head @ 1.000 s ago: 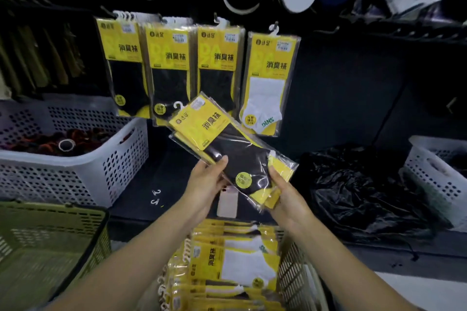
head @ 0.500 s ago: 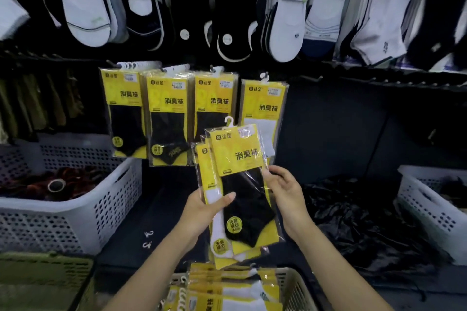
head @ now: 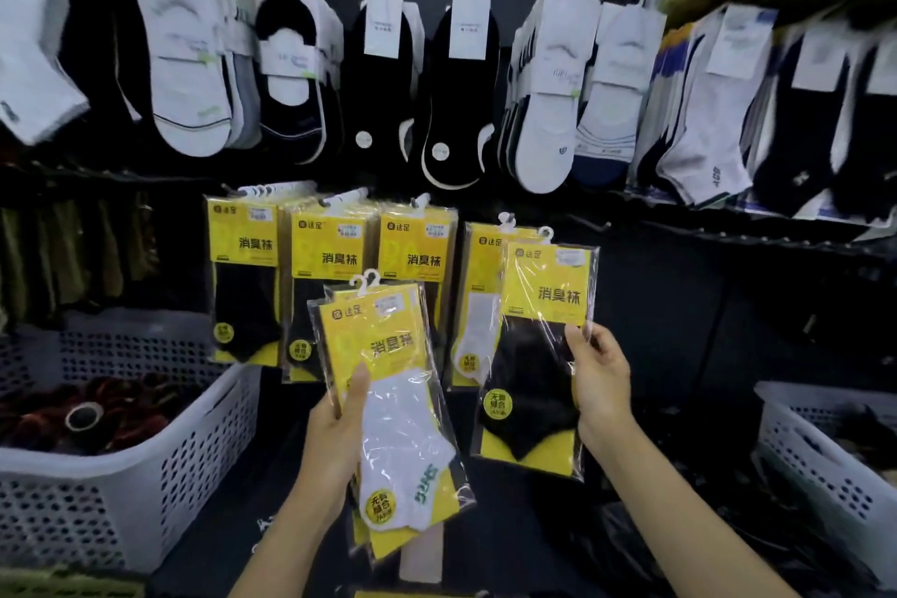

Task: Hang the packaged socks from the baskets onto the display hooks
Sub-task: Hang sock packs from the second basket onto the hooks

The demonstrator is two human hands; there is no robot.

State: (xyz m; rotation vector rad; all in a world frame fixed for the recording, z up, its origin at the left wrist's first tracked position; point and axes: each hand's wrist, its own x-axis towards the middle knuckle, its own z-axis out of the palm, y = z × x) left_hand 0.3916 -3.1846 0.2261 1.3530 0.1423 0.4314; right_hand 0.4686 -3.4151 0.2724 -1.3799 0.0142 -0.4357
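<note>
A row of unpackaged low-cut socks (head: 548,136), white and black, hangs along the top of the display wall, each with a white paper band. Olive-green goods (head: 73,253) hang in shadow at the wall's left edge, above a heap of dark red bundles (head: 121,408). Crumpled black plastic sheeting (head: 602,544) lies at the lower right.

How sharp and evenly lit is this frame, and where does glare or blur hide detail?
Head view: centre sharp; film on the black-sock pack in the right hand shows crinkly glare; top corners smeared by blur; wide-angle bows the shelf rail.
</note>
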